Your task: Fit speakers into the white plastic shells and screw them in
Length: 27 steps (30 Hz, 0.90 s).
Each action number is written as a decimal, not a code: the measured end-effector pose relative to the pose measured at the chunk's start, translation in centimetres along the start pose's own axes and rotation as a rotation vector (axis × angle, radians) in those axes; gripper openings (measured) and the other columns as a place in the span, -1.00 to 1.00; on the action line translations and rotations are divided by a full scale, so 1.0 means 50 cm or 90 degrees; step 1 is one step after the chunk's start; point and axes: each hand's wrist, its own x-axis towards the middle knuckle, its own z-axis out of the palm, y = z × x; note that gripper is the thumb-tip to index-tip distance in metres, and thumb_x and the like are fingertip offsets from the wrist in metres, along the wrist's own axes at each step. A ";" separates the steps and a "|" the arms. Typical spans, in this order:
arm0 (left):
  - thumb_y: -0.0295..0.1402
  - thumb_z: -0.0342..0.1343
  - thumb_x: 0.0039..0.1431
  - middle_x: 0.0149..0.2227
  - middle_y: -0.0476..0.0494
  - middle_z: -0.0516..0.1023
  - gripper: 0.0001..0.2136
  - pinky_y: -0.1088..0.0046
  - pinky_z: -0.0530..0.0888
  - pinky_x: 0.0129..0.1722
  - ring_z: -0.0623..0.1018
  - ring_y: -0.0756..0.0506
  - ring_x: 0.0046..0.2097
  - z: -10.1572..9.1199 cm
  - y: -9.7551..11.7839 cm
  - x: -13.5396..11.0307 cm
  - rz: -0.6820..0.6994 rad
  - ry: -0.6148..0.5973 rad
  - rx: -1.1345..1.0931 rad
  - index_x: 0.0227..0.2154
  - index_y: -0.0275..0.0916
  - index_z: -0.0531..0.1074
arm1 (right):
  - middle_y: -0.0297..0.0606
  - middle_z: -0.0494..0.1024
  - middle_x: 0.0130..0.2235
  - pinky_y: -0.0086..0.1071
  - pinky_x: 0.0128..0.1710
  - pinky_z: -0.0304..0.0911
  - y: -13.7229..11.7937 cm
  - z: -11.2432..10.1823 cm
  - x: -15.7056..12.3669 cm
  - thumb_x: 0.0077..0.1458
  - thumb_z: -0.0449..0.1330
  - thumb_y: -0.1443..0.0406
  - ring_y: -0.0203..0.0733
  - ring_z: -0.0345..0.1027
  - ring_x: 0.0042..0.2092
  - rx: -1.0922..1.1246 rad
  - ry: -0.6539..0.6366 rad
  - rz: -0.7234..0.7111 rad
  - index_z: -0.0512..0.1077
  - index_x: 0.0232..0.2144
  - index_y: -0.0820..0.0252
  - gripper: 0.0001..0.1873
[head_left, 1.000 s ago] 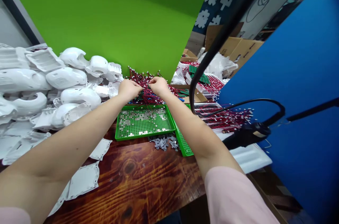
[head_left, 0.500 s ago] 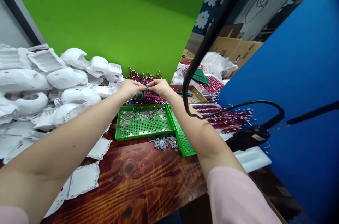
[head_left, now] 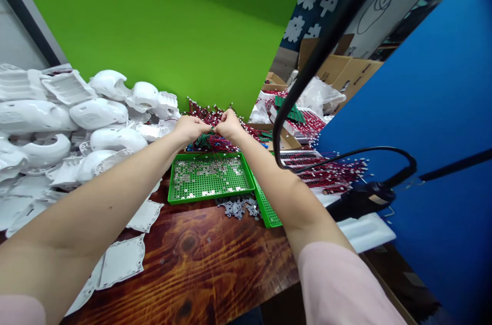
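Note:
My left hand [head_left: 189, 128] and my right hand [head_left: 229, 125] meet above the back edge of a green perforated tray [head_left: 207, 199]. Both are closed in a pinch on a small green circuit board [head_left: 212, 129], mostly covered by the fingertips. Thin red wires seem to hang below it, though I cannot tell if they are attached. Many small pale metal-looking pieces lie in the tray. Behind the hands is a heap of red and black wires [head_left: 200, 112] with white connectors, with more green boards [head_left: 200, 141] among them.
White plastic shells [head_left: 98, 113] are piled on the left. Grey flat pieces [head_left: 239, 207] lie before the tray, and a second green tray [head_left: 272, 218] sits under my right forearm. A black lamp arm [head_left: 294, 94] crosses on the right, near bundled red wires [head_left: 334, 174].
My right hand has turned, its fingers curling closer together and its knuckles lifting. The green board shows less between the fingertips. My left hand stays nearly still.

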 end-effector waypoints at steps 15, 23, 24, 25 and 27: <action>-0.28 0.24 0.02 -0.35 -0.19 0.57 -0.85 0.32 0.34 -0.24 0.48 -0.14 -0.31 -0.018 0.045 -0.017 -0.034 0.141 0.198 -0.40 -0.26 0.59 | -0.45 0.35 -0.41 -0.33 -0.18 0.26 0.004 0.026 0.020 -0.08 0.17 0.44 -0.26 0.30 -0.34 -0.047 0.063 -0.100 0.20 -0.26 0.11 -0.69; -0.15 0.24 0.06 -0.45 -0.19 0.57 -0.71 0.36 0.39 -0.31 0.48 -0.07 -0.43 -0.028 0.010 -0.009 -0.075 0.076 0.185 -0.33 -0.31 0.59 | -0.37 0.59 -0.38 -0.37 -0.15 0.30 0.070 -0.001 0.029 -0.03 0.29 0.33 -0.24 0.46 -0.28 -0.086 -0.056 -0.130 0.52 -0.36 0.16 -0.90; -0.14 0.21 0.09 -0.42 -0.22 0.58 -0.71 0.35 0.40 -0.29 0.50 -0.09 -0.40 -0.032 0.014 -0.014 -0.071 0.072 0.190 -0.33 -0.30 0.60 | -0.36 0.61 -0.35 -0.35 -0.13 0.30 0.066 -0.007 0.018 0.01 0.28 0.31 -0.22 0.47 -0.25 -0.098 -0.046 -0.137 0.54 -0.34 0.15 -0.90; -0.14 0.19 0.10 -0.38 -0.23 0.60 -0.72 0.35 0.40 -0.27 0.52 -0.11 -0.36 -0.038 0.020 -0.023 -0.060 0.070 0.197 -0.32 -0.28 0.60 | -0.34 0.62 -0.31 -0.33 -0.10 0.29 0.057 -0.014 0.004 0.05 0.25 0.26 -0.21 0.47 -0.22 -0.108 -0.027 -0.145 0.55 -0.32 0.13 -0.88; -0.17 0.18 0.11 -0.28 -0.22 0.62 -0.74 0.36 0.40 -0.20 0.54 -0.13 -0.26 -0.058 0.039 -0.051 -0.020 0.067 0.215 -0.27 -0.23 0.61 | -0.30 0.62 -0.29 -0.25 -0.04 0.26 0.032 -0.030 -0.036 0.16 0.18 0.15 -0.16 0.45 -0.18 -0.130 0.026 -0.163 0.54 -0.32 0.13 -0.79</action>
